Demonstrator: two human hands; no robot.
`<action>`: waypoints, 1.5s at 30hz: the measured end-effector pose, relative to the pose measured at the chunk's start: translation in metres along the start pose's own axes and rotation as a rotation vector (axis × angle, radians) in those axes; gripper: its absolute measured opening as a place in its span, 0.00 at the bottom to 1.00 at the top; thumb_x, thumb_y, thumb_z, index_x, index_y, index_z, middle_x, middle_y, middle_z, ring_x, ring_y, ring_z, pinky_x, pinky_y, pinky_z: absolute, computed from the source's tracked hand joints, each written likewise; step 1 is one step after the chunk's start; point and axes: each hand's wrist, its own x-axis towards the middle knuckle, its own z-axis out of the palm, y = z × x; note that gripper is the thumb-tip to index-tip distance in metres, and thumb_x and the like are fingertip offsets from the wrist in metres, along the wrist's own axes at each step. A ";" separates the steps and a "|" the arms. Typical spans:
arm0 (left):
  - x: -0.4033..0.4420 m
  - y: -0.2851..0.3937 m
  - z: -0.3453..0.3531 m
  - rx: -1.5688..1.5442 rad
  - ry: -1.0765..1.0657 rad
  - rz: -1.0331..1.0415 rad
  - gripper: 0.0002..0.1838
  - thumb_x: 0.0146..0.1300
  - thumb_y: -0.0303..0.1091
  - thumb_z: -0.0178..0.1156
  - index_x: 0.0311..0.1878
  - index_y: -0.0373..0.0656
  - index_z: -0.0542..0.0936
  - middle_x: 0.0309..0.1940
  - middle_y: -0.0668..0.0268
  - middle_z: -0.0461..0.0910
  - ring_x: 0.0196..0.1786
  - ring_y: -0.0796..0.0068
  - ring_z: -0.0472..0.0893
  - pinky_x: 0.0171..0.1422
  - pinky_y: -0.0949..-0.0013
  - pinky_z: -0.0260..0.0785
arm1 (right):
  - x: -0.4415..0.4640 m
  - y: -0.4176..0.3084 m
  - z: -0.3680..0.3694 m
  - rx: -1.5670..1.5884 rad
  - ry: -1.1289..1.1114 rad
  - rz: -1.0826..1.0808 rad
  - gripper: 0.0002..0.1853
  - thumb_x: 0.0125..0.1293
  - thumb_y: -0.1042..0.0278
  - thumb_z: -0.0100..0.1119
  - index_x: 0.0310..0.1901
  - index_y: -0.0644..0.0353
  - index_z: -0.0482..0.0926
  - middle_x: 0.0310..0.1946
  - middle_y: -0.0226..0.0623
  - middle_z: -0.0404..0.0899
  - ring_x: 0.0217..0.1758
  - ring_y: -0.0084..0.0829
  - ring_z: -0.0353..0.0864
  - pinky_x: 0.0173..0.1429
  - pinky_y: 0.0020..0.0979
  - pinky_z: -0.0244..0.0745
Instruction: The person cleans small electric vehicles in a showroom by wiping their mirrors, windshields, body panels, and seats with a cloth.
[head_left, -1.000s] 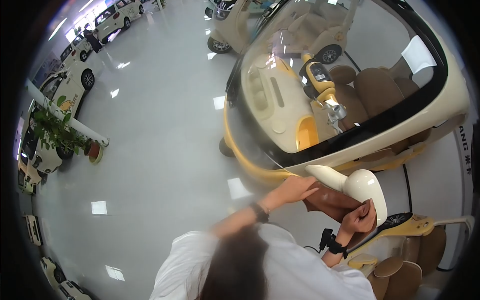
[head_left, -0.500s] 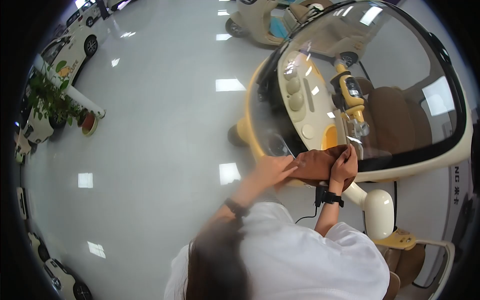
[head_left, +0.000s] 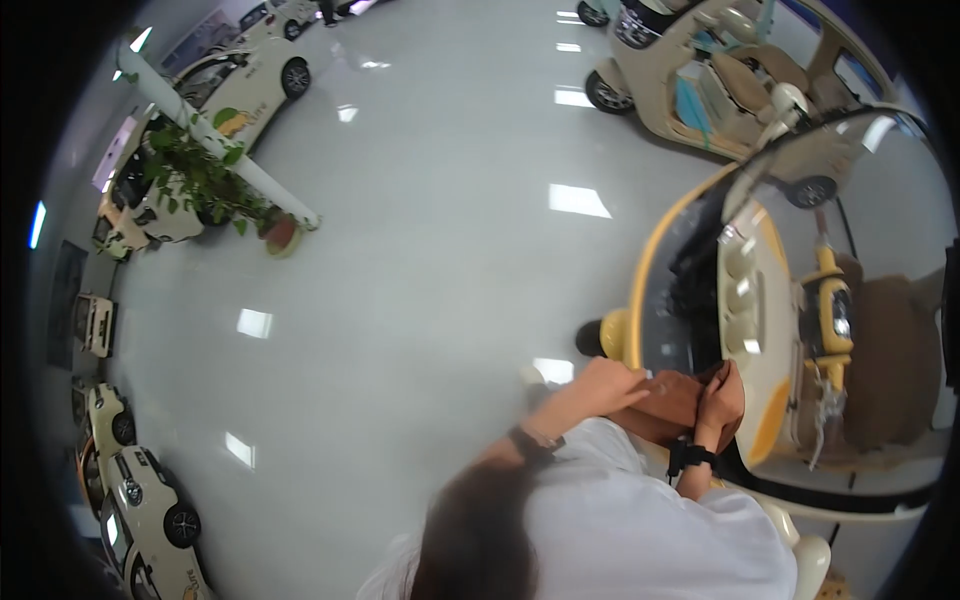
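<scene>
A reddish-brown cloth (head_left: 668, 402) is stretched between my two hands, low over the front edge of a cream and yellow vehicle (head_left: 762, 290) with a large clear windshield. Its left end is gripped by my left hand (head_left: 607, 387), whose fingers are bent at the cloth's edge. My right hand (head_left: 719, 402) clutches the other end, which is bunched around the fingers. Through the windshield show a yellow and black handlebar unit (head_left: 832, 312) and brown seats.
At the upper right stands another beige vehicle (head_left: 650, 90). A potted plant (head_left: 282, 235) sits beside a white pole (head_left: 215, 135) at the upper left. White cars (head_left: 150, 500) line the left side. A cream mirror (head_left: 808, 562) is at the lower right.
The view has swung so that the yellow-edged vehicle sits further right. Both hands still hold the cloth, which has moved from beside the cream mirror to the vehicle's front.
</scene>
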 end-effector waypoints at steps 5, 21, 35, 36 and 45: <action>0.000 -0.077 -0.091 0.059 -0.092 -0.186 0.16 0.69 0.46 0.60 0.42 0.42 0.80 0.28 0.54 0.83 0.34 0.50 0.83 0.40 0.50 0.74 | 0.037 -0.108 0.116 0.484 -0.233 0.241 0.11 0.76 0.67 0.55 0.54 0.56 0.82 0.41 0.50 0.86 0.44 0.49 0.87 0.46 0.40 0.81; -0.446 -0.309 -0.306 -0.126 1.191 -1.514 0.24 0.64 0.45 0.70 0.47 0.29 0.80 0.34 0.53 0.85 0.29 0.66 0.84 0.26 0.67 0.76 | 0.049 -0.768 0.261 1.113 -0.873 -0.942 0.09 0.69 0.67 0.61 0.48 0.52 0.83 0.25 0.41 0.84 0.26 0.46 0.84 0.32 0.40 0.79; -0.678 -0.519 -0.555 -0.290 1.793 -1.310 0.22 0.60 0.37 0.73 0.51 0.32 0.80 0.39 0.54 0.85 0.38 0.65 0.84 0.43 0.64 0.76 | -0.054 -1.230 0.235 1.494 -1.480 -0.588 0.12 0.68 0.71 0.53 0.48 0.58 0.84 0.26 0.39 0.86 0.24 0.32 0.85 0.27 0.30 0.76; -0.695 -0.536 -0.573 -0.224 1.755 -1.299 0.20 0.60 0.36 0.73 0.49 0.33 0.79 0.36 0.58 0.83 0.34 0.69 0.82 0.38 0.67 0.74 | -0.066 -1.253 0.249 1.541 -1.628 -0.390 0.13 0.68 0.72 0.51 0.48 0.61 0.84 0.26 0.38 0.86 0.23 0.28 0.84 0.27 0.27 0.75; -0.856 -0.701 -0.684 -0.152 1.767 -1.377 0.12 0.61 0.29 0.71 0.41 0.34 0.78 0.28 0.63 0.80 0.27 0.76 0.78 0.30 0.70 0.70 | -0.111 -1.518 0.347 1.587 -1.620 -0.061 0.13 0.75 0.70 0.47 0.44 0.63 0.83 0.23 0.30 0.80 0.22 0.21 0.77 0.28 0.22 0.70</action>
